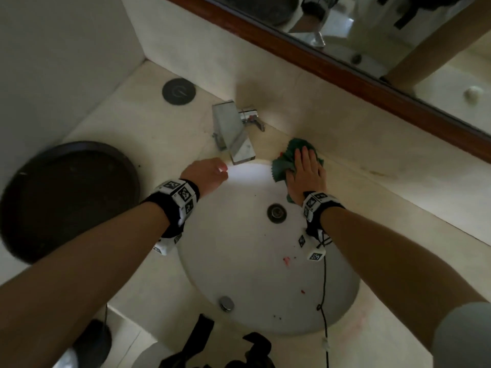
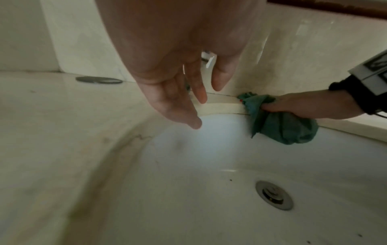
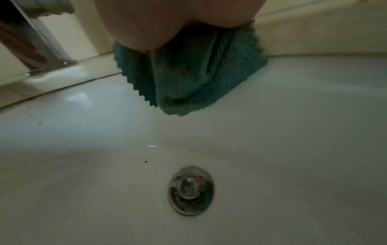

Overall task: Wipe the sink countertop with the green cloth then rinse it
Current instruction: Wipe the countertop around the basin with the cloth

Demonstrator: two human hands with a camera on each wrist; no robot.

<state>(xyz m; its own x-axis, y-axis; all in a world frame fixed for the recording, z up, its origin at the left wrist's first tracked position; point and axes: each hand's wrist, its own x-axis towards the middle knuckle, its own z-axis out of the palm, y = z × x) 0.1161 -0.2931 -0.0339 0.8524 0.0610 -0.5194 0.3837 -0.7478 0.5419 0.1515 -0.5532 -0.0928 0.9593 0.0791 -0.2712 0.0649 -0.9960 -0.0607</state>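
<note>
- Looking down in the head view, you see your two forearms reach up from the bottom corners of the frame over the white sink [image 1: 239, 261], each wrist wearing a black band with white tags.
- Your left hand [image 1: 206, 173] hangs above the sink's upper edge at centre frame, fingers loose and straight, grasping nothing.
- Your right hand [image 1: 305, 173], right of centre, lies flat on the green cloth [image 1: 285, 160], and the left wrist view shows its fingers curled into the fabric.
- That cloth sits on the sink's rim where it meets the countertop [image 1: 385, 181], with one part drooping into the bowl toward the drain [image 1: 276, 213].
- Small red specks dot the bowl below the drain.
- Just above your left hand stands the metal tap [image 1: 233, 131].
- At left frame a dark round tray [image 1: 69, 197] rests on the counter, and a small black disc [image 1: 179, 91] lies higher up.
- Across the upper right runs a wood-framed mirror [image 1: 372, 35].
</note>
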